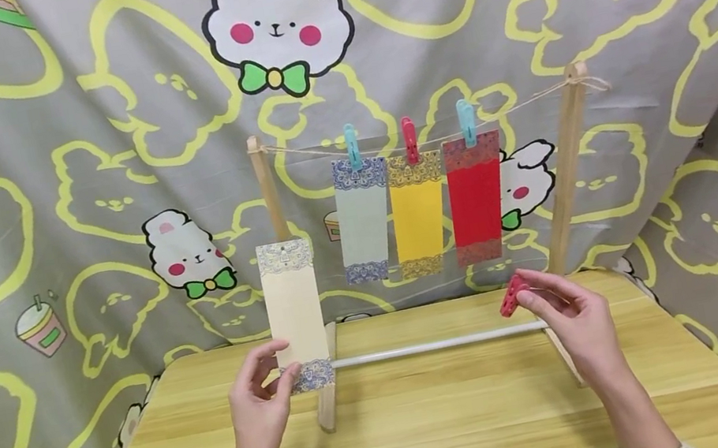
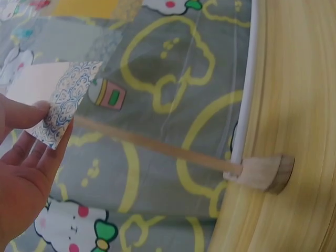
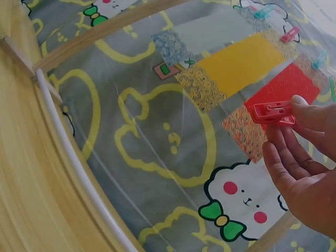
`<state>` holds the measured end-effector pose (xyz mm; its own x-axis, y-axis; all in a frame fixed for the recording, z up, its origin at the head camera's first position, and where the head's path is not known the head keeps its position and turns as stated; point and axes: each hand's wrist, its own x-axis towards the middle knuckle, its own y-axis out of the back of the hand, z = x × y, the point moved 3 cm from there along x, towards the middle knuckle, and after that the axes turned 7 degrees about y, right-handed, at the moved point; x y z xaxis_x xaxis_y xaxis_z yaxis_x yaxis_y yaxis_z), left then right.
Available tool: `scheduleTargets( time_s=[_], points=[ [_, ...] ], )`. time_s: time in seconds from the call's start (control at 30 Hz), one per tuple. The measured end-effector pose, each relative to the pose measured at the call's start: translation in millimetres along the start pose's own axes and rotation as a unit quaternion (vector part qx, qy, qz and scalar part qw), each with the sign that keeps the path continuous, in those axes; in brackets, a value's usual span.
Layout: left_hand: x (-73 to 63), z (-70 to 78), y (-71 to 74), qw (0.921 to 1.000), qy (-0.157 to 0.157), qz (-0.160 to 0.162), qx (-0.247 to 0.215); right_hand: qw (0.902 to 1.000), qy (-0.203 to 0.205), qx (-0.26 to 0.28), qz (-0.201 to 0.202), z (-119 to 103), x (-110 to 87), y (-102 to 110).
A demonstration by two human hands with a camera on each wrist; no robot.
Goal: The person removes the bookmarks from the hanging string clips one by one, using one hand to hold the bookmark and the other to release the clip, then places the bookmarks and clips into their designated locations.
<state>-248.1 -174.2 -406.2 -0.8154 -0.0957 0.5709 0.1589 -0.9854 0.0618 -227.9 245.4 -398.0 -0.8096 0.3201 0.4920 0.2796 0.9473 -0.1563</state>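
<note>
My left hand (image 1: 261, 389) pinches the lower left edge of a cream paper card (image 1: 294, 311) with patterned bands at both ends, holding it upright before the left post. In the left wrist view the thumb lies on the card's blue-patterned end (image 2: 68, 102). My right hand (image 1: 574, 310) pinches a red clothespin (image 1: 512, 294) between thumb and fingers, below the hanging red card (image 1: 477, 207). A pale green card (image 1: 365, 227) and a yellow card (image 1: 419, 217) hang beside it. Blue clothespins (image 1: 353, 146) hold the outer cards on the string, and a red one holds the yellow card.
A string (image 1: 521, 103) runs between the left wooden post (image 1: 267, 188) and the right wooden post (image 1: 566, 171). A white rod (image 1: 438, 344) joins their feet above the wooden table (image 1: 453, 431). Behind hangs a grey cartoon-print curtain (image 1: 92, 223). A small dark object lies at the front edge.
</note>
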Motion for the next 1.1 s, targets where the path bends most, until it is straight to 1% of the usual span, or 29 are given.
scheduleTargets(
  time_s=[0.2,0.43,0.6,0.73,0.93,1.1],
  points=[
    [4.4,-5.9,14.4,0.9999,0.013,0.01,0.004,0.9998,-0.011,0.016,-0.004,6.5,3.1,8.7],
    [8.8,-17.8,23.2,0.9987,0.046,0.017,0.013,0.9991,-0.02,0.034,-0.012,13.3,4.2,13.9],
    [7.9,-27.4,28.8,0.9977,0.066,0.015,0.011,0.999,-0.028,0.029,-0.017,21.2,3.5,14.9],
    [7.9,-35.5,30.1,0.9964,0.085,0.006,0.003,0.999,-0.034,0.02,-0.022,26.6,3.5,16.8],
    [5.8,-50.3,34.3,0.9933,0.113,0.001,0.023,0.9987,-0.04,0.023,-0.023,34.6,2.9,20.0],
    [3.8,-61.3,42.1,0.9912,0.131,0.003,0.022,0.9982,-0.047,0.026,-0.028,41.2,2.6,21.4]
  ],
)
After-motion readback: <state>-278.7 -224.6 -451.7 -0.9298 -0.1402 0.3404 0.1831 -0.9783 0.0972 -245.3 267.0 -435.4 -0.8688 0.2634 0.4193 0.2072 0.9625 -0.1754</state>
